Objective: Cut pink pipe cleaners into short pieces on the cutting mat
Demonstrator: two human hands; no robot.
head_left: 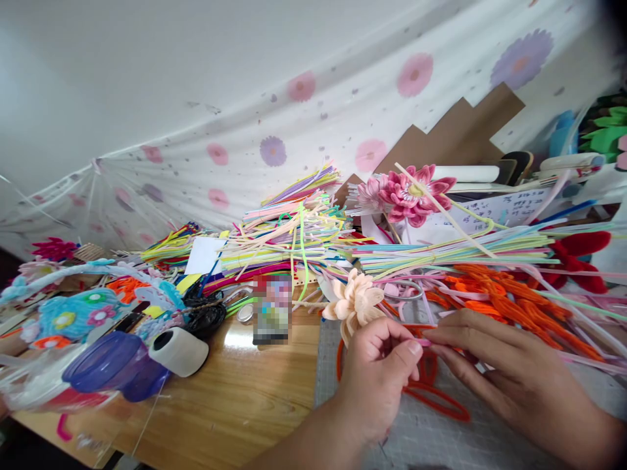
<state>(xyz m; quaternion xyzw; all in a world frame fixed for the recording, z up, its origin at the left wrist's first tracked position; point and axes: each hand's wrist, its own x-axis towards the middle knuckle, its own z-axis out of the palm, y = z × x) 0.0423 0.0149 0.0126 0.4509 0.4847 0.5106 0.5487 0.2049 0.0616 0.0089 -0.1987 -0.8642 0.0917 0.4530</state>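
Observation:
Between my two hands is a small pink piece (pixel 423 343), low at the right of the view. My left hand (pixel 385 372) pinches its left end between thumb and fingers. The fingertips of my right hand (pixel 477 362) close on its right end. Under and behind the hands, orange-red pipe cleaner loops (pixel 443 401) lie on a grey cutting mat (pixel 328 372). A cream flower (pixel 355 297) with a wrapped stem rests just beyond my left hand. The palms hide part of the mat.
Bundles of pastel pipe cleaners (pixel 455 251) run along the back, with an orange pile (pixel 519 307) at right and pink flowers (pixel 414 196) above. A white thread cone (pixel 180 352) and purple container (pixel 110 365) stand on the wooden table (pixel 225 398) at left.

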